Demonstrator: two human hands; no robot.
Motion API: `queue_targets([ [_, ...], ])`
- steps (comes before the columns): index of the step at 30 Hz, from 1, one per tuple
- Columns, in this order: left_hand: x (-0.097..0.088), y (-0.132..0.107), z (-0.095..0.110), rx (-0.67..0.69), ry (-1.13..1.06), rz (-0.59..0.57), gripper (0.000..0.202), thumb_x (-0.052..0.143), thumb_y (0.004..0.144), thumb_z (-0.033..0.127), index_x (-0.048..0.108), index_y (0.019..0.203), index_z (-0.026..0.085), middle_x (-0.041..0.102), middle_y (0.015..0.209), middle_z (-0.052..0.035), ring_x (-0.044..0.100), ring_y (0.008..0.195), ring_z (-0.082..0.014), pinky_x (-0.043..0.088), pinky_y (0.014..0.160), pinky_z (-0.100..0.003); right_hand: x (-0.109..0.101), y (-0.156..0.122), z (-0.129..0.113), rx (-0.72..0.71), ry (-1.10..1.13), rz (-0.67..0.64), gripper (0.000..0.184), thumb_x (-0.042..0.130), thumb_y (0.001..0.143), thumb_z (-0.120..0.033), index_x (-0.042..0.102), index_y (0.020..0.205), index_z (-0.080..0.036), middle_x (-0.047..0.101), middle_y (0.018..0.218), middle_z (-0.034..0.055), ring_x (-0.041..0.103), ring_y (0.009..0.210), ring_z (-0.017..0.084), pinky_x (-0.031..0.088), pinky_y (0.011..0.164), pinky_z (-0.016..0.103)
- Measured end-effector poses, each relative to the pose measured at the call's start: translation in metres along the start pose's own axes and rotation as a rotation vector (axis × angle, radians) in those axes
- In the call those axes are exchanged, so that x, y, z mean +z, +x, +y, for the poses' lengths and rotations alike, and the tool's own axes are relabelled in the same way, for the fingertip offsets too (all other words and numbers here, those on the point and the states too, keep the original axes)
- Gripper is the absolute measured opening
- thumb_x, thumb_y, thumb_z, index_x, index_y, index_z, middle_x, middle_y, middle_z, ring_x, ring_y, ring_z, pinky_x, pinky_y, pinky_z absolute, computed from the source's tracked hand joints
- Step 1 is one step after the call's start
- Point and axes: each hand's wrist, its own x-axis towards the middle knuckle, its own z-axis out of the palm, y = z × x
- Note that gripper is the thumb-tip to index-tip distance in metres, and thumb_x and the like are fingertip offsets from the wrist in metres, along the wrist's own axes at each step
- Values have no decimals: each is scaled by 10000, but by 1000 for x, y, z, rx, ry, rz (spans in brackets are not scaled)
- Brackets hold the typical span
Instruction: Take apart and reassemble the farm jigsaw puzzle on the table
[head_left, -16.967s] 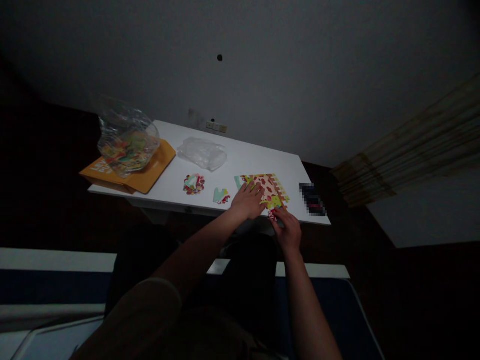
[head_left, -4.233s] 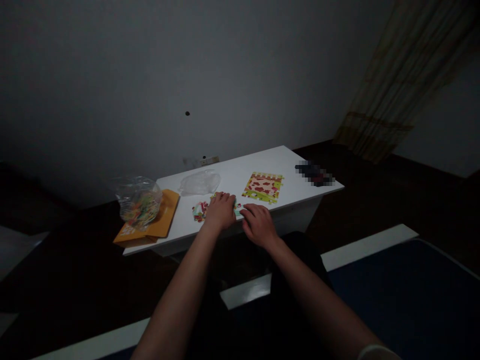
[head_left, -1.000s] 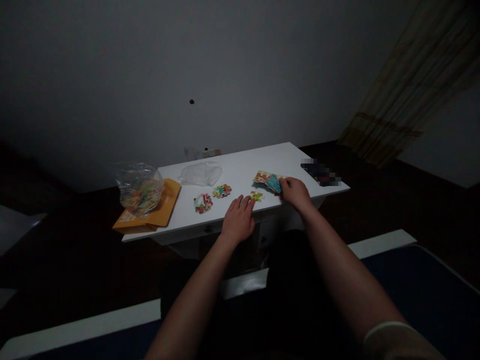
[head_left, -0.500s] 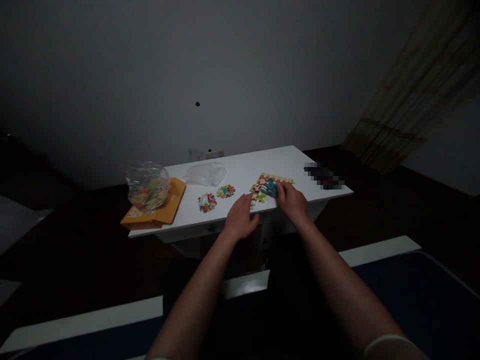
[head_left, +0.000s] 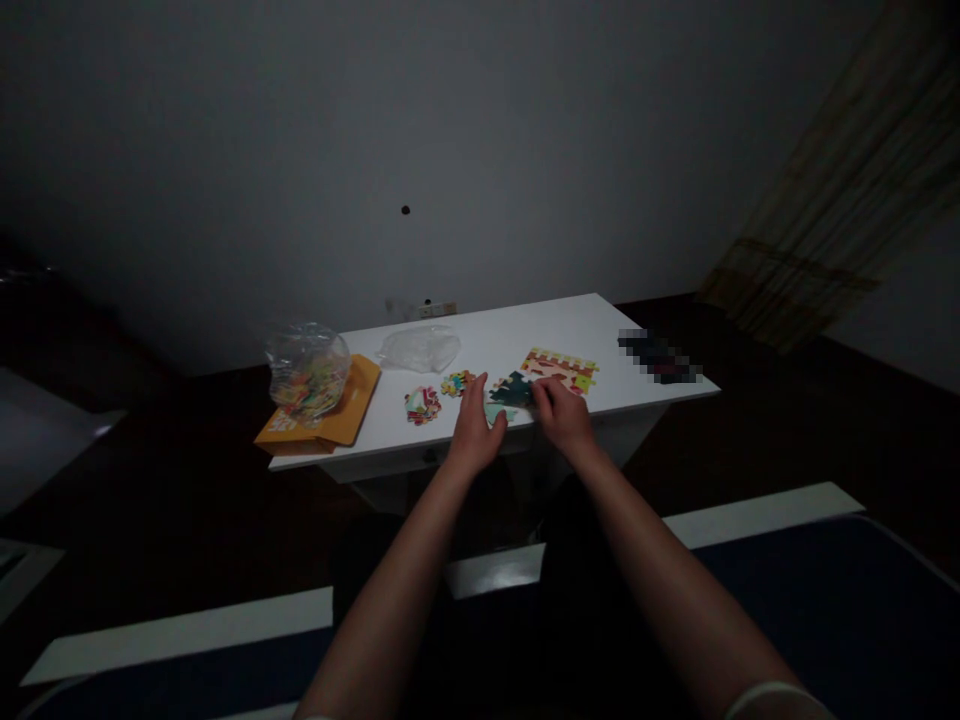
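On the white table [head_left: 525, 330] lies a partly joined puzzle panel [head_left: 562, 368] in red, yellow and cream. My right hand [head_left: 561, 418] is closed on a dark teal cluster of puzzle pieces [head_left: 513, 388], just left of the panel. My left hand [head_left: 474, 432] rests flat near the front edge with fingers stretched out, touching a pale teal piece [head_left: 498, 412]. Two small heaps of loose pieces [head_left: 424, 405] [head_left: 456, 382] lie to its left.
A clear plastic bag of puzzle pieces [head_left: 307, 372] sits on an orange box [head_left: 346, 412] at the table's left end. A crumpled empty bag [head_left: 418, 347] lies at the back. A blurred dark object [head_left: 660, 358] is at the right end. The room is dim.
My right hand has come off the puzzle panel and moved left with the teal cluster, toward my left hand. The left hand has shifted slightly forward onto a pale piece.
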Motion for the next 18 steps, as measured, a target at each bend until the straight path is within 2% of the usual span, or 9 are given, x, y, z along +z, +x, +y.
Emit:
queue_targets([
  [2, -4, -2, -3, 45, 30, 14, 652, 594, 1044, 199, 433, 1674, 146, 481, 1757, -219, 398, 1690, -313, 369, 1388, -554, 3, -6, -2, -111, 2, -97, 417, 444, 1124, -504, 784, 1133, -261, 849, 1106, 120, 789, 1005, 297, 586, 899, 388],
  [5, -10, -4, -7, 43, 56, -70, 391, 567, 1067, 181, 666, 1445, 186, 717, 1512, -175, 641, 1474, -294, 515, 1277, -511, 6, -11, -3, -137, 15, -159, 403, 453, 1127, -490, 791, 1149, -272, 851, 1105, 108, 788, 990, 288, 595, 897, 384],
  [8, -13, -5, -6, 10, 47, -126, 288, 581, 1071, 188, 748, 1302, 232, 808, 1325, -120, 749, 1275, -279, 602, 1161, -486, 8, -11, -3, -59, 60, -126, 406, 466, 1126, -509, 792, 1132, -267, 851, 1086, 104, 785, 976, 288, 600, 884, 383],
  [13, -15, -11, -2, 76, 78, -123, 293, 661, 999, 195, 749, 1276, 228, 792, 1353, -119, 717, 1328, -293, 567, 1212, -490, 6, -5, -2, 49, 76, 24, 476, 413, 1156, -517, 787, 1096, -228, 845, 1055, 117, 784, 986, 291, 617, 887, 390],
  [15, -14, -13, -2, 95, 77, -111, 279, 697, 972, 212, 727, 1249, 219, 779, 1328, -126, 709, 1316, -298, 566, 1208, -491, 4, -4, 0, -22, 2, 20, 437, 435, 1165, -469, 802, 1160, -230, 851, 1151, 128, 792, 1084, 294, 624, 958, 399],
  [18, -13, -13, -3, 61, 70, 13, 312, 722, 960, 222, 662, 1265, 197, 729, 1277, -142, 705, 1233, -301, 616, 1111, -496, 3, -7, 4, -284, -116, -94, 301, 551, 1138, -319, 808, 1281, -256, 839, 1303, 122, 782, 1215, 287, 626, 1050, 416],
])
